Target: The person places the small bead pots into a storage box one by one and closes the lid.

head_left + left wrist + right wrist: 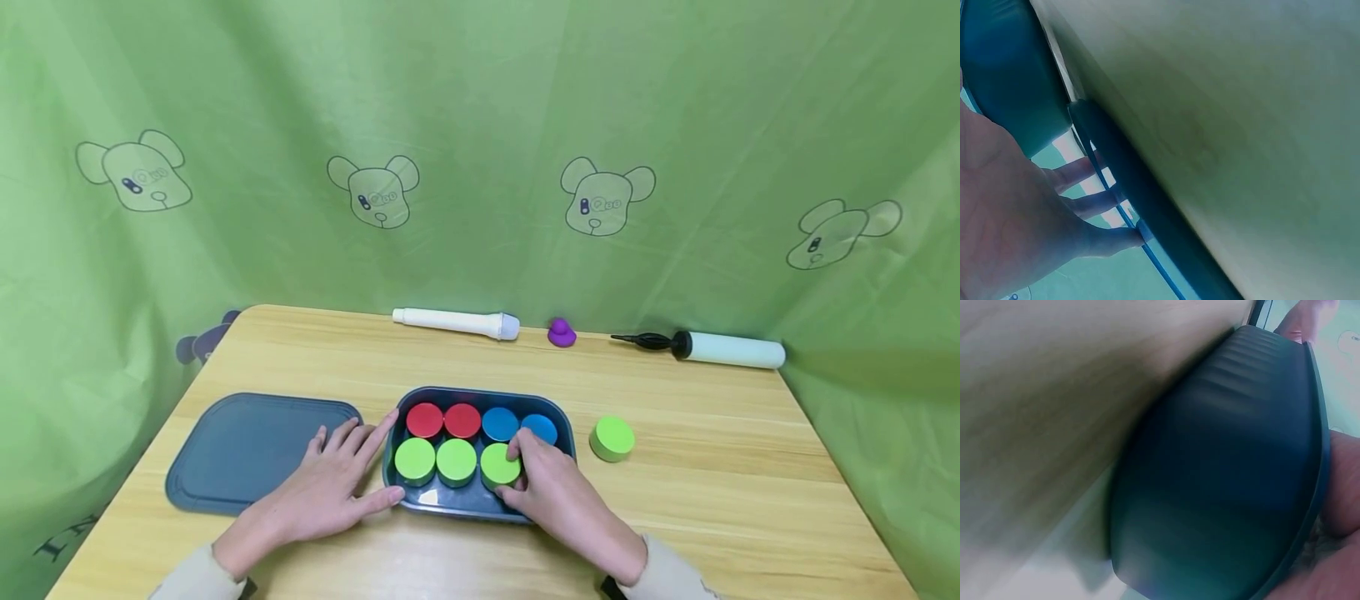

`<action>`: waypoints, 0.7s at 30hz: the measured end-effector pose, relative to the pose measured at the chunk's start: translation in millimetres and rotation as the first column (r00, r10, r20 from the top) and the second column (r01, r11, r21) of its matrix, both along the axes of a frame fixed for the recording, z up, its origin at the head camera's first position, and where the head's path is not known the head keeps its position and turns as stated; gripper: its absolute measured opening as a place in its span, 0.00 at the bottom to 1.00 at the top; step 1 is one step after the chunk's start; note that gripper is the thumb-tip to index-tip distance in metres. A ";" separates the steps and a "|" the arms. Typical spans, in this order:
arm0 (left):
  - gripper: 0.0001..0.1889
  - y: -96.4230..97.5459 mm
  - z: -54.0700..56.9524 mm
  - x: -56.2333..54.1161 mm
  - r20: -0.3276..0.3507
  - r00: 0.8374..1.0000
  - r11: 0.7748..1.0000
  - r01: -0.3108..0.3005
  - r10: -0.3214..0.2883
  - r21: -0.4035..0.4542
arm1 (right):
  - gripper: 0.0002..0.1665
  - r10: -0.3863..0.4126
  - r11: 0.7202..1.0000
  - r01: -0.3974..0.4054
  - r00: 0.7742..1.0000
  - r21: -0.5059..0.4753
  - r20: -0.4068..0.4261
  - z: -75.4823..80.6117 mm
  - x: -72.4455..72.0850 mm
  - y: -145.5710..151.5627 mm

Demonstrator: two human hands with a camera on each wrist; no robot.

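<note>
A dark blue box [447, 501] with rounded corners stands in the middle of the table. Inside it, two red cylinders [424, 419] and two blue cylinders [499, 423] form the back row. Two green cylinders [415, 460] stand in front at the left. With thumb and fingers my right hand [558, 492] pinches a third green cylinder [497, 463] at the front right of the box. Fingers spread, my left hand [322, 490] touches the box's left end with index finger and thumb. Its other fingertips reach the edge of the flat dark lid [240, 454].
Another green cylinder [612, 438] stands on the wooden table [697, 500] right of the box. Along the back edge lie a white wand-like tube [450, 322], a small purple duck [561, 332] and a white hand pump [731, 349]. Green curtains [480, 100] surround the table.
</note>
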State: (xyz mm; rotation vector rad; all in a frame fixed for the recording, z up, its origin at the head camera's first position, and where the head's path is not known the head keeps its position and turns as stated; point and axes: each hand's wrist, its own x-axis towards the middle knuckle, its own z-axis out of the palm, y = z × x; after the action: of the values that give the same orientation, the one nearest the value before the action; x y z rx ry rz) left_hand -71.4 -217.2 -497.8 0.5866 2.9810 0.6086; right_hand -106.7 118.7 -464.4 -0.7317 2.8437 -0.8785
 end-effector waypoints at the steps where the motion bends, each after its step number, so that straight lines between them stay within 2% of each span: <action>1: 0.51 -0.1 0.1 -0.1 0.000 1.000 1.000 0.001 -0.001 -0.002 | 0.27 0.004 1.000 -0.004 1.000 -0.005 0.000 -0.1 -0.6 0.0; 12: 0.51 -0.4 0.8 -0.9 0.003 1.000 1.000 -0.003 0.003 -0.008 | 0.25 -0.004 0.995 0.015 0.993 -0.095 0.115 2.2 -3.5 2.7; 21: 0.51 0.1 0.3 -0.8 0.012 1.000 1.000 -0.001 0.001 -0.006 | 0.23 -0.033 0.986 0.060 0.986 -0.158 0.165 10.2 -2.0 11.3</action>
State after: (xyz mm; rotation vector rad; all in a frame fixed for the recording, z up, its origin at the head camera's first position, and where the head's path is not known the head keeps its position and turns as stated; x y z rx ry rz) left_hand -72.2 -217.1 -497.5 0.5786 2.9716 0.6004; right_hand -108.7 130.1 -454.2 -0.5811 2.6808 -1.1323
